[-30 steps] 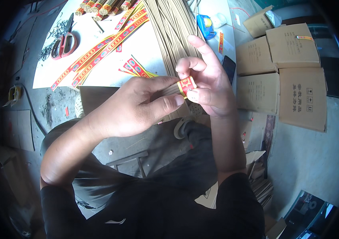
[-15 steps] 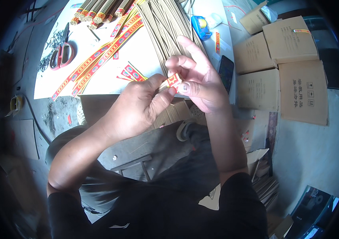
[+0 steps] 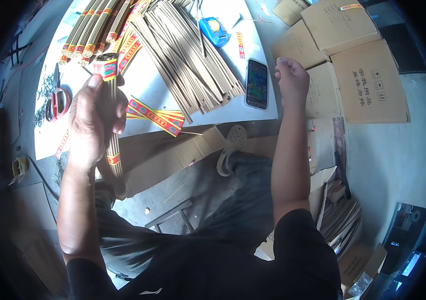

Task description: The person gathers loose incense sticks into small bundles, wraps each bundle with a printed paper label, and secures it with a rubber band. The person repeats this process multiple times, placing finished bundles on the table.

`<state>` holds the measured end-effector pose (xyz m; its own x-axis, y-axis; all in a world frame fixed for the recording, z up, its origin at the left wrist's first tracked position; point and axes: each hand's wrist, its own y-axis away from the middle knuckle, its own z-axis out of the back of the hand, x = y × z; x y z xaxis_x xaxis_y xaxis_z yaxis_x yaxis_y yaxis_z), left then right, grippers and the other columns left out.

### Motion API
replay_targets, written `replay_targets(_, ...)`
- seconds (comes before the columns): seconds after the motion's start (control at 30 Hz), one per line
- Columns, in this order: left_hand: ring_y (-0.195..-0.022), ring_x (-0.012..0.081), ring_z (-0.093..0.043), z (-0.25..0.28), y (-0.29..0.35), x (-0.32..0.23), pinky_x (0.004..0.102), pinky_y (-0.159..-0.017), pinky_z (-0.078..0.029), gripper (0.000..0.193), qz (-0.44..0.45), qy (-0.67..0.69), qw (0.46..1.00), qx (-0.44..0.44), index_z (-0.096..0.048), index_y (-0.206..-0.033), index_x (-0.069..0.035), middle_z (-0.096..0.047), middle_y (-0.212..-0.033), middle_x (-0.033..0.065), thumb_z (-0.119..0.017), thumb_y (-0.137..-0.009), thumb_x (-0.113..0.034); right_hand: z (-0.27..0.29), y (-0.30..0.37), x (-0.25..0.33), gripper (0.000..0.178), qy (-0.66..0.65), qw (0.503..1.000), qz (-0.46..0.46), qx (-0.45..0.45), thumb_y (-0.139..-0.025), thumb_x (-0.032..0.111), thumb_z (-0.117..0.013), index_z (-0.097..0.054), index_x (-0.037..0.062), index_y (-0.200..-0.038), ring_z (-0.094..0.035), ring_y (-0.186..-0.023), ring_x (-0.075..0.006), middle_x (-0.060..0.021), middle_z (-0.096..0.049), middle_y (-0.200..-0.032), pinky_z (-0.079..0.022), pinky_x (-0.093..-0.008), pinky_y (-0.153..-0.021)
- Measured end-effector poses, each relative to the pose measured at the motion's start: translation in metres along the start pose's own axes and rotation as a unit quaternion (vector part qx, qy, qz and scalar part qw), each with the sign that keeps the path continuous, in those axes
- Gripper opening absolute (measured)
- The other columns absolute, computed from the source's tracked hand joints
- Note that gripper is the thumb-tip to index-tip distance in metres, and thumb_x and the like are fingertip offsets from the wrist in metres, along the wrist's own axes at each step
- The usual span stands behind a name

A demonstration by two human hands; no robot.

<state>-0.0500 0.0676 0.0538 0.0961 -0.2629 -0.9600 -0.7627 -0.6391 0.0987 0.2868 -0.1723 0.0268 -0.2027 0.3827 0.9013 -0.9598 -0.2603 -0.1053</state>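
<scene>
My left hand (image 3: 89,111) is closed round a bundle of thin brown incense sticks (image 3: 113,142), held upright over the table's front left edge. A red and yellow paper band (image 3: 107,67) circles the bundle's top end, and another red band sits lower down. On the right, beyond the table edge, my right hand (image 3: 293,82) is raised with its fingers curled closed; its palm is hidden, so I cannot tell what is in it. Loose incense sticks (image 3: 188,65) lie spread across the table, and red and yellow paper strips (image 3: 155,117) lie beside the bundle.
Banded stick bundles (image 3: 90,30) are stacked at the far left, above red-handled scissors (image 3: 57,102). A blue tape dispenser (image 3: 215,33) and a phone (image 3: 257,84) lie at the right of the white table (image 3: 208,114). Cardboard boxes (image 3: 373,85) stand to the right.
My hands have come apart: the right let go of the bundle and moved right, while the left carried it leftward and turned it upright. The view shifted, so the table sits further left.
</scene>
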Motion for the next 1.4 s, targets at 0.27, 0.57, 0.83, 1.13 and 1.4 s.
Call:
replay_targets(0.27, -0.046, 0.0104, -0.044, -0.011, -0.015, 0.009, 0.0253, -0.046, -0.04, 0.057, -0.006, 0.029, 0.999, 0.022, -0.056, -0.117, 0.0, -0.05, -0.061, 0.0032, -0.044, -0.107, -0.054, 0.02, -0.016, -0.042, 0.029, 0.234, 0.972, 0.004, 0.005, -0.09, 0.027, -0.068, -0.077, 0.0015, -0.1, -0.075, -0.092, -0.0331, -0.0184, -0.077, -0.095, -0.056, -0.0414, -0.085)
replay_targets(0.57, -0.049, 0.0101, -0.047, -0.008, -0.027, 0.005, 0.0254, -0.048, -0.042, 0.056, 0.007, 0.071, 0.997, 0.032, -0.056, -0.118, 0.002, -0.055, -0.068, 0.0047, -0.047, -0.107, -0.052, 0.03, -0.018, -0.048, 0.03, 0.278, 0.96, -0.018, 0.011, -0.09, 0.028, -0.067, -0.078, 0.0022, -0.101, -0.074, -0.099, -0.0354, -0.0206, -0.077, -0.099, -0.056, -0.0426, -0.09)
replay_targets(0.83, -0.05, 0.0106, -0.047, -0.005, -0.03, 0.003, 0.0259, -0.049, -0.042, 0.052, 0.008, 0.058, 0.998, 0.026, -0.058, -0.118, 0.0, -0.056, -0.068, 0.0042, -0.043, -0.108, -0.049, 0.024, -0.011, -0.041, 0.03, 0.256, 0.966, 0.021, 0.003, -0.093, 0.027, -0.067, -0.076, 0.0, -0.106, -0.073, -0.091, -0.0291, -0.0168, -0.077, -0.097, -0.056, -0.0398, -0.084)
replay_targets(1.13, -0.049, 0.0104, -0.047, -0.001, -0.029, -0.006, 0.0251, -0.047, -0.042, 0.05, -0.002, 0.075, 0.997, 0.019, -0.057, -0.116, -0.002, -0.055, -0.067, 0.0044, -0.046, -0.107, -0.05, -0.027, -0.008, -0.015, 0.024, 0.04, 0.998, 0.01, 0.046, -0.097, 0.019, -0.069, -0.074, -0.002, -0.108, -0.062, -0.072, -0.0097, -0.0025, -0.07, -0.085, -0.05, -0.0269, -0.068)
replay_targets(1.4, -0.049, 0.0109, -0.046, -0.007, -0.025, -0.01, 0.0255, -0.048, -0.041, 0.051, -0.016, 0.061, 0.998, 0.004, -0.053, -0.121, -0.002, -0.055, -0.07, 0.0041, -0.041, -0.108, -0.05, -0.114, -0.098, -0.024, 0.03, 0.063, 0.983, 0.017, 0.171, -0.094, 0.024, -0.072, -0.075, -0.0027, -0.105, -0.063, -0.066, -0.015, -0.0068, -0.07, -0.081, -0.05, -0.032, -0.062)
